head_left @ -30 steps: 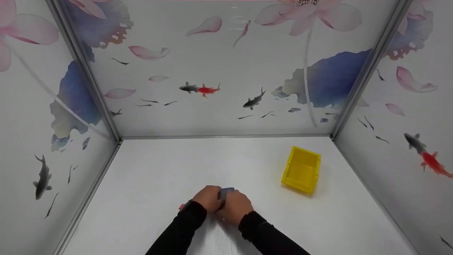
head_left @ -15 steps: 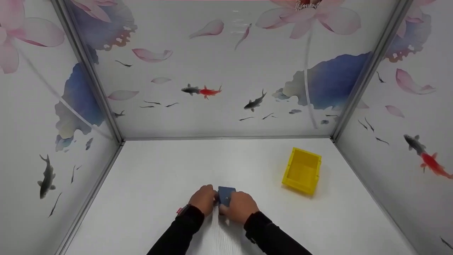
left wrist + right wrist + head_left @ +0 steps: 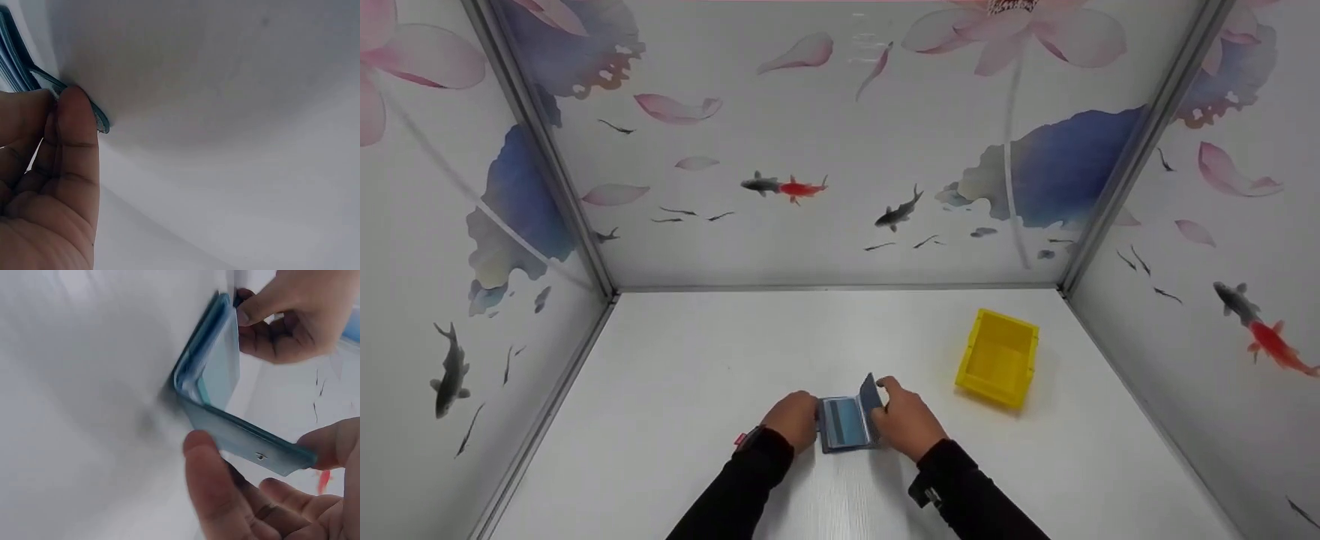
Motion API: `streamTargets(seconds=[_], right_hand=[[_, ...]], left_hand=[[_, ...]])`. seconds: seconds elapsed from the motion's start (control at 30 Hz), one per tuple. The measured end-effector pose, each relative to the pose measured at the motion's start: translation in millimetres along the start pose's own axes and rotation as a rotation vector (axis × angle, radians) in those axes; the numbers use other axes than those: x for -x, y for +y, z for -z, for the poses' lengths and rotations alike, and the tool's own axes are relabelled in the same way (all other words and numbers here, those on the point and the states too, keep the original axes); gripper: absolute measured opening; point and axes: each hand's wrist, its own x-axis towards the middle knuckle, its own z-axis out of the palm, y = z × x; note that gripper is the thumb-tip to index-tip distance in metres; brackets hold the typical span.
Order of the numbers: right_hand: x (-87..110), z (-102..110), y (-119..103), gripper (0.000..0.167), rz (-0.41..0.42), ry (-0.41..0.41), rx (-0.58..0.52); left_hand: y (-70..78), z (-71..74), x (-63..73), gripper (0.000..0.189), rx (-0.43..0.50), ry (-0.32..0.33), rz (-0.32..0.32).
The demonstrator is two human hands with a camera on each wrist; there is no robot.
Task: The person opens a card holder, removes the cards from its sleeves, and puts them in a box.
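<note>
One small blue card holder stands open like a book between a person's two hands, on or just above a white table; contact is unclear. The left hand pinches its left edge between thumb and fingers. The right hand, its fingers parted, touches the raised cover on the right side. Clear sleeves show inside. Farther back, to the right, sits a yellow bin.
</note>
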Motion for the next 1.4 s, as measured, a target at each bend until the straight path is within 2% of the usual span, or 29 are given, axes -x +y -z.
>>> streamTargets(seconds=[0.1,0.3,0.43,0.53,0.77,0.97,1.1,1.23,1.4], right_hand=[[-0.8,4,10,0.063,0.034,0.063,0.043],[-2.1,-3,26,0.064,0.156,0.169,0.264],[-3.4,-9,37,0.049,0.279,0.147,0.408],[-3.3,-11,42,0.039,0.334,0.089,0.448],[-2.1,-10,42,0.028,0.289,-0.067,0.415],[-5.6,-6,35,0.011,0.336,-0.085,0.437],[-8.4,-6,38,0.014,0.354,-0.087,0.39],[-9.9,-8,43,0.022,0.356,-0.093,0.282],[-14.8,-8,48,0.042,0.378,-0.137,0.157]], left_hand=[[2.0,1.7,-0.2,0.011,0.055,-0.027,0.032],[0.1,-4.8,-4.5,0.04,0.103,-0.041,0.049],[1.0,-8.6,-5.1,0.052,0.089,-0.028,0.017],[3.3,-10.6,-4.7,0.052,0.038,-0.02,-0.016],[8.2,-12.0,-2.4,0.036,-0.07,-0.012,-0.087],[11.4,-1.7,1.0,0.035,-0.08,-0.066,-0.152],[9.3,1.5,0.6,0.04,-0.067,-0.103,-0.159],[6.6,0.0,-0.6,0.042,-0.065,-0.105,-0.162],[8.1,0.2,-0.2,0.043,-0.056,-0.106,-0.142]])
